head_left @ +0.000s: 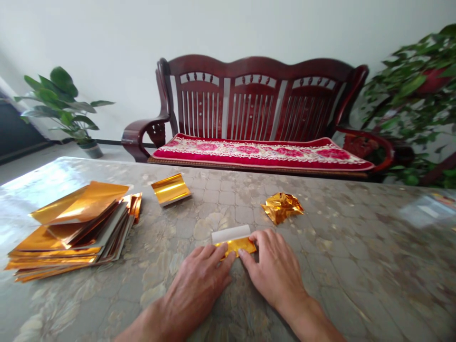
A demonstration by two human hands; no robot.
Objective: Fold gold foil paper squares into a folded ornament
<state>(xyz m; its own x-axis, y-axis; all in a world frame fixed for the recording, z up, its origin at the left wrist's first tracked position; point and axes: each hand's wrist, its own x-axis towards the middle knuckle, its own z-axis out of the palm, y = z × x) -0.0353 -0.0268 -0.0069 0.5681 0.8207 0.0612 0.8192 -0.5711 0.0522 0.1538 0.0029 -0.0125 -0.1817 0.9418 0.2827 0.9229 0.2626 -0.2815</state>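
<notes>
Between my hands a sheet of gold foil paper (235,246) lies on the table, partly folded, with its white back showing as a strip along the far side. My left hand (203,274) has its fingertips and thumb on the left end of the sheet. At the right end, my right hand (274,266) pinches the sheet between thumb and fingers. Both thumbs come close together at the near edge. Beyond my right hand sits a crumpled gold foil piece (282,207). A single curled gold foil sheet (171,189) rests farther off to the left.
A thick, uneven stack of gold foil sheets (71,232) covers the table's left side. Clear plastic (427,209) lies at the right edge. The patterned tabletop (338,247) ends before a dark wooden bench (251,104). Potted plants (67,107) stand on either side.
</notes>
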